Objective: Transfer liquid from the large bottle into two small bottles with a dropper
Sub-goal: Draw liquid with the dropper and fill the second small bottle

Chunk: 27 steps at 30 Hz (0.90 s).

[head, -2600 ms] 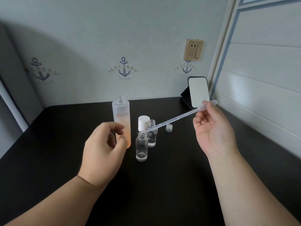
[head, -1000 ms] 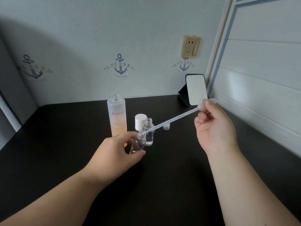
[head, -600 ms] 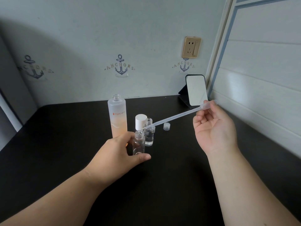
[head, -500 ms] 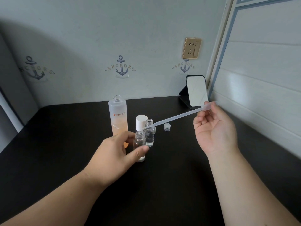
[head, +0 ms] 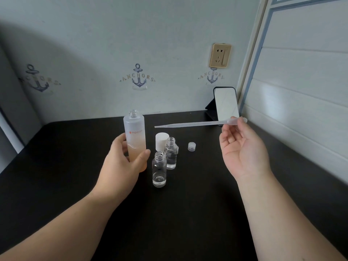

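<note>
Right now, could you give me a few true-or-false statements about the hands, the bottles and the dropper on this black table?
1. The left hand grips the tall frosted bottle of peach liquid. True.
2. The long clear plastic dropper has its tip inside a small bottle. False: it hangs in the air, held by the right hand.
3. Both small clear glass bottles are uncapped. True.
4. The tall bottle wears its white cap. False: the cap stands on the table.

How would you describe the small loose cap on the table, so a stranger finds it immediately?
On the black table, look right of the tall frosted bottle and the two small clear glass bottles. The small translucent ribbed cap lies alone there, much lower than the tall white cap.
</note>
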Each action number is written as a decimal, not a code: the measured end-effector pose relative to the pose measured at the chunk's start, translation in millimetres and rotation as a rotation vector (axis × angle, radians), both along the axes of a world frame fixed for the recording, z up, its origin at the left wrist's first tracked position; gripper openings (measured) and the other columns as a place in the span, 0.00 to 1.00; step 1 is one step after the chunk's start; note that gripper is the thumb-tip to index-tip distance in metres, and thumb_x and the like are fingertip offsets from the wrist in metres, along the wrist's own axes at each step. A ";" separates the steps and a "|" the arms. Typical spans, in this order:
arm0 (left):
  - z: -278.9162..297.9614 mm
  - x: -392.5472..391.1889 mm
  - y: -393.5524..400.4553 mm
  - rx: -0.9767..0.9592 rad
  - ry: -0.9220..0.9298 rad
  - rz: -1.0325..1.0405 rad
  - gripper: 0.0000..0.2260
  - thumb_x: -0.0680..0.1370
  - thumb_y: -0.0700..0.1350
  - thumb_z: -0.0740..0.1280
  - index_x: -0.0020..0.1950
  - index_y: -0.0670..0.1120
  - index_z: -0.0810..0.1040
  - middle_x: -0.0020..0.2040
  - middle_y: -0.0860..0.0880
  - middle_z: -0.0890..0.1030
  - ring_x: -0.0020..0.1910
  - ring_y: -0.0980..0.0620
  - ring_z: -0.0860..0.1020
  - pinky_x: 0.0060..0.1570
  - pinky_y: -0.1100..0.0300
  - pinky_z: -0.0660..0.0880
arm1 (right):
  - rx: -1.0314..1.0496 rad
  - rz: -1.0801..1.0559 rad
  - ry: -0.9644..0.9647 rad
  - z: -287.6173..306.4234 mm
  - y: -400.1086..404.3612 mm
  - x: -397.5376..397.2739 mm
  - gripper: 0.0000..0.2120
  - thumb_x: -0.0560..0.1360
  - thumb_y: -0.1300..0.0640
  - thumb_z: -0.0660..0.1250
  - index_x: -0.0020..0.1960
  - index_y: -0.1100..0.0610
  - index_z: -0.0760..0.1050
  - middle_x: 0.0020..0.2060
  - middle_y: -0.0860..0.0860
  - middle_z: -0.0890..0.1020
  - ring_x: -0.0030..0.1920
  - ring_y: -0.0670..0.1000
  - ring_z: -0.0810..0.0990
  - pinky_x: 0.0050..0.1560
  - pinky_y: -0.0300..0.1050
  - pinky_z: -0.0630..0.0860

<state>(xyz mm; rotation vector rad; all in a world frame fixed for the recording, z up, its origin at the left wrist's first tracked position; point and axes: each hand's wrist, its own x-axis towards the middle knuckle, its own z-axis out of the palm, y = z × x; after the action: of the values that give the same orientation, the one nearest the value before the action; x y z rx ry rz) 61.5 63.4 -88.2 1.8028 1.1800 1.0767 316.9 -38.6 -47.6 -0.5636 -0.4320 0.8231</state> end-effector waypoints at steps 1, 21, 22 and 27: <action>-1.1 1.7 1.1 0.012 0.053 0.018 0.25 0.76 0.57 0.71 0.70 0.59 0.66 0.48 0.67 0.74 0.43 0.71 0.76 0.40 0.71 0.68 | -0.001 0.002 -0.004 -0.4 0.1 0.1 0.11 0.79 0.57 0.70 0.39 0.58 0.85 0.40 0.50 0.85 0.41 0.48 0.84 0.43 0.39 0.80; 8.9 -1.0 -8.3 0.188 0.057 0.011 0.20 0.76 0.49 0.72 0.47 0.75 0.69 0.49 0.68 0.76 0.47 0.66 0.75 0.43 0.57 0.75 | 0.013 -0.010 -0.062 2.7 -1.7 -0.6 0.10 0.79 0.56 0.70 0.42 0.58 0.86 0.44 0.51 0.86 0.45 0.49 0.86 0.45 0.40 0.80; 7.9 -0.9 -7.3 0.194 0.063 0.014 0.20 0.76 0.49 0.72 0.48 0.76 0.69 0.49 0.68 0.76 0.47 0.65 0.75 0.43 0.58 0.74 | 0.010 -0.017 -0.070 3.0 -2.1 -0.7 0.10 0.79 0.56 0.70 0.42 0.58 0.86 0.44 0.51 0.86 0.45 0.49 0.86 0.45 0.40 0.80; 1.0 -3.6 -1.2 0.262 0.105 0.064 0.18 0.75 0.48 0.73 0.61 0.64 0.73 0.49 0.64 0.76 0.49 0.60 0.74 0.44 0.66 0.68 | -0.013 -0.065 -0.096 4.9 -4.0 -0.4 0.11 0.80 0.58 0.68 0.41 0.57 0.85 0.43 0.51 0.85 0.42 0.49 0.85 0.44 0.40 0.80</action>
<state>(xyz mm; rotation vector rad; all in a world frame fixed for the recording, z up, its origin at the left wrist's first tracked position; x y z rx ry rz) 57.9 62.2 -87.1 2.0555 1.2103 1.2333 316.5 -42.6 -42.7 -0.6276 -0.4936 0.7387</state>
